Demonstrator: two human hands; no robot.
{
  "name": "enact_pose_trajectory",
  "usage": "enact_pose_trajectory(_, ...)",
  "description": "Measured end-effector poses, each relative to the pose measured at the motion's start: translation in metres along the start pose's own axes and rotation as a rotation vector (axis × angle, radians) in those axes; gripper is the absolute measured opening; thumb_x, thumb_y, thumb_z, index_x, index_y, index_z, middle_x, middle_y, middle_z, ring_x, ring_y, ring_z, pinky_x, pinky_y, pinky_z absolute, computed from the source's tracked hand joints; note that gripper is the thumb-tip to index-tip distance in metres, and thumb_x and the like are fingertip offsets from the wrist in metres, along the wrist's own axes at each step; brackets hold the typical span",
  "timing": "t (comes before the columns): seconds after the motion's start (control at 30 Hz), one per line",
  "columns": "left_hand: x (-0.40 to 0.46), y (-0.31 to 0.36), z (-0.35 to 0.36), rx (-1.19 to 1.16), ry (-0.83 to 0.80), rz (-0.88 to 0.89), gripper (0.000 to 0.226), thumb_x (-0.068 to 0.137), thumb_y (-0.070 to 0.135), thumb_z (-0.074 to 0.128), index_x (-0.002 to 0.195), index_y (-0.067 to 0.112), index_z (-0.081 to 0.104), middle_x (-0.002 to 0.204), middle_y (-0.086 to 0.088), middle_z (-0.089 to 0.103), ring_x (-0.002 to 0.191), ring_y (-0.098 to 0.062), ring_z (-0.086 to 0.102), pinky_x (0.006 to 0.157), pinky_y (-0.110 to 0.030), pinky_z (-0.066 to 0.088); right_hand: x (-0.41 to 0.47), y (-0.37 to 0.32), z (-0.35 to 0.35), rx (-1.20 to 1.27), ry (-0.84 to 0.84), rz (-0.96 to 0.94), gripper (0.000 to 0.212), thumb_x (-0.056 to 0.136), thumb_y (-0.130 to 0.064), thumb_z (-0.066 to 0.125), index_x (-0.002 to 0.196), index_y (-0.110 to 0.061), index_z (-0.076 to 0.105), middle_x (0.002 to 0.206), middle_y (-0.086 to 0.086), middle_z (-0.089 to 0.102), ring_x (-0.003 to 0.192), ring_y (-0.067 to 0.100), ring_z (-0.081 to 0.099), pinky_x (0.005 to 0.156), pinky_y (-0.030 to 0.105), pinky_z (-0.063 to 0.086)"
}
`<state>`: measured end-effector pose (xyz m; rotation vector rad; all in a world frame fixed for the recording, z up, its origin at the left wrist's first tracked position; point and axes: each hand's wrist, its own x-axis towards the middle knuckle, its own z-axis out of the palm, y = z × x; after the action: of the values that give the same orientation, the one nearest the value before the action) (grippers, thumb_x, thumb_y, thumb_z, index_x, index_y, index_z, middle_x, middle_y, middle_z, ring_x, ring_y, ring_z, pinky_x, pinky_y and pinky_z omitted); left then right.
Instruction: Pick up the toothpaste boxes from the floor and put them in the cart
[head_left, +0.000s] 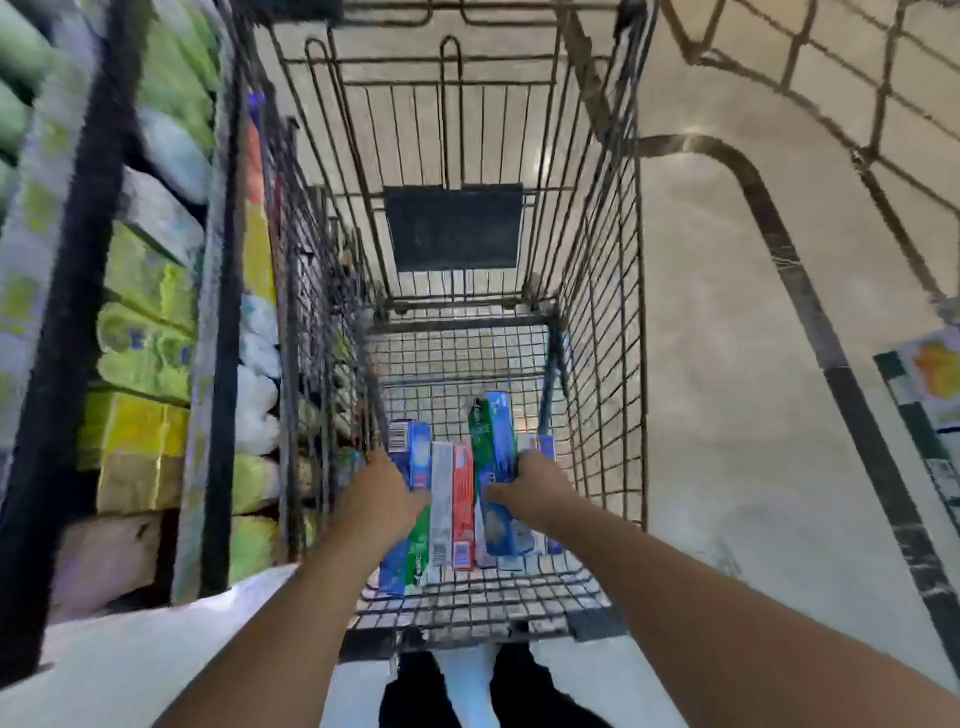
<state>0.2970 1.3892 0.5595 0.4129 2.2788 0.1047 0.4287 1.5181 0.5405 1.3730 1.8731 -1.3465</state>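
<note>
Bare left hand (387, 501): reaches down into the cart, fingers curled over the long blue box (410, 467) and the green box (418, 551) at the left of the row, gripping them.
Bare right hand (537, 486): fingers and thumb wrapped round a blue box (503, 447) with a dark green box (479, 436) against its left face; both are held tilted, far ends raised above the row.
Toothpaste boxes: long, narrow cardboard cartons with glossy printed faces; all those visible are inside the cart, lying side by side lengthwise on its floor.
Middle of the row: a white-grey box (441, 499) and a red box (462, 504) lie touching, between the two hands; barcodes show on their near ends.
Far right of the row: another blue carton, mostly hidden behind the right hand.
Cart (602, 322): dark metal wire, a fine square grid for floor and sides, with a folded child seat and a flat dark panel (454, 226) ahead.
Floor (727, 364): pale, polished, reflecting light.
Shelves (150, 312): at the left, dark uprights, blurred yellow-green and white soft packs.
</note>
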Motion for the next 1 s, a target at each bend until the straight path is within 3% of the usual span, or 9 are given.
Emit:
enact_pose_trajectory(0.1, 0.027, -0.012, 0.033, 0.050, -0.003, -0.051, 0.070, 0.088, 0.043, 0.068, 0.135, 0.002, 0.038, 0.097, -0.012, 0.067, 0.085, -0.030, 0.066, 0.063, -0.032, 0.047, 0.031, 0.013, 0.032, -0.056, -0.047, 0.023, 0.026, 0.087, -0.025, 0.070, 0.097, -0.006, 0.055, 0.090, 0.008, 0.061, 0.075, 0.021, 0.059, 0.052, 0.028, 0.046)
enact_pose_trajectory(0.2, 0.052, -0.031, 0.057, 0.056, -0.003, -0.114, 0.076, 0.088, 0.040, 0.070, 0.140, -0.002, 0.034, 0.101, -0.016, 0.068, 0.088, -0.032, 0.067, 0.056, -0.029, 0.040, 0.052, 0.017, 0.061, -0.108, -0.084, 0.026, 0.030, 0.090, -0.023, 0.068, 0.073, -0.011, 0.047, 0.069, 0.004, 0.051, 0.064, 0.021, 0.052, 0.050, 0.029, 0.041)
enact_pose_trajectory(0.33, 0.076, -0.051, 0.074, 0.114, 0.037, -0.143, 0.055, 0.093, 0.028, 0.065, 0.130, -0.001, 0.038, 0.114, -0.019, 0.064, 0.098, -0.038, 0.064, 0.061, -0.034, 0.041, 0.069, 0.010, 0.095, -0.066, -0.127, 0.015, 0.025, 0.088, -0.024, 0.071, 0.095, -0.002, 0.062, 0.090, 0.014, 0.069, 0.076, 0.022, 0.065, 0.071, 0.036, 0.058)
enact_pose_trajectory(0.43, 0.087, -0.053, 0.080, 0.147, 0.057, -0.106, 0.048, 0.094, 0.024, 0.062, 0.127, -0.001, 0.039, 0.114, -0.020, 0.064, 0.100, -0.039, 0.064, 0.064, -0.035, 0.042, 0.080, 0.003, 0.113, -0.008, -0.121, 0.018, 0.024, 0.091, -0.024, 0.069, 0.091, -0.009, 0.050, 0.074, 0.002, 0.052, 0.061, 0.011, 0.049, 0.051, 0.023, 0.042)
enact_pose_trajectory(0.5, 0.093, -0.053, 0.083, 0.171, 0.054, -0.097, 0.054, 0.096, 0.024, 0.059, 0.135, -0.004, 0.036, 0.119, -0.021, 0.062, 0.104, -0.038, 0.064, 0.067, -0.036, 0.042, 0.085, -0.004, 0.121, -0.018, -0.097, 0.022, 0.027, 0.091, -0.027, 0.069, 0.092, -0.010, 0.048, 0.073, 0.000, 0.047, 0.060, 0.011, 0.045, 0.048, 0.023, 0.036)
enact_pose_trajectory(0.6, 0.099, -0.060, 0.091, 0.204, 0.048, -0.057, 0.051, 0.098, 0.022, 0.056, 0.137, -0.004, 0.034, 0.118, -0.020, 0.062, 0.104, -0.037, 0.063, 0.068, -0.037, 0.042, 0.091, -0.009, 0.131, -0.083, -0.097, 0.013, 0.030, 0.093, -0.031, 0.067, 0.100, -0.006, 0.053, 0.083, 0.005, 0.054, 0.074, 0.022, 0.056, 0.063, 0.032, 0.049)
enact_pose_trajectory(0.67, 0.099, -0.064, 0.092, 0.203, 0.042, -0.037, 0.043, 0.099, 0.022, 0.053, 0.133, 0.000, 0.038, 0.116, -0.018, 0.063, 0.103, -0.037, 0.062, 0.069, -0.037, 0.041, 0.091, -0.008, 0.134, -0.085, -0.103, 0.024, 0.028, 0.095, -0.029, 0.063, 0.107, -0.004, 0.055, 0.092, 0.007, 0.056, 0.082, 0.024, 0.056, 0.070, 0.034, 0.048)
enact_pose_trajectory(0.9, 0.088, -0.056, 0.078, 0.151, -0.065, -0.058, 0.062, 0.100, 0.032, 0.052, 0.147, 0.000, 0.026, 0.132, -0.021, 0.055, 0.116, -0.038, 0.057, 0.077, -0.038, 0.043, 0.078, -0.005, 0.120, -0.134, -0.097, 0.029, 0.028, 0.095, -0.033, 0.062, 0.103, -0.009, 0.051, 0.083, 0.002, 0.051, 0.082, 0.024, 0.054, 0.068, 0.030, 0.042)
enact_pose_trajectory(1.0, 0.077, -0.050, 0.066, 0.125, -0.080, -0.061, 0.067, 0.099, 0.033, 0.055, 0.147, -0.002, 0.024, 0.133, -0.021, 0.053, 0.113, -0.036, 0.058, 0.075, -0.037, 0.043, 0.061, -0.006, 0.102, -0.153, -0.084, 0.005, 0.038, 0.095, -0.036, 0.063, 0.117, -0.007, 0.053, 0.102, 0.008, 0.058, 0.091, 0.025, 0.061, 0.079, 0.035, 0.051)
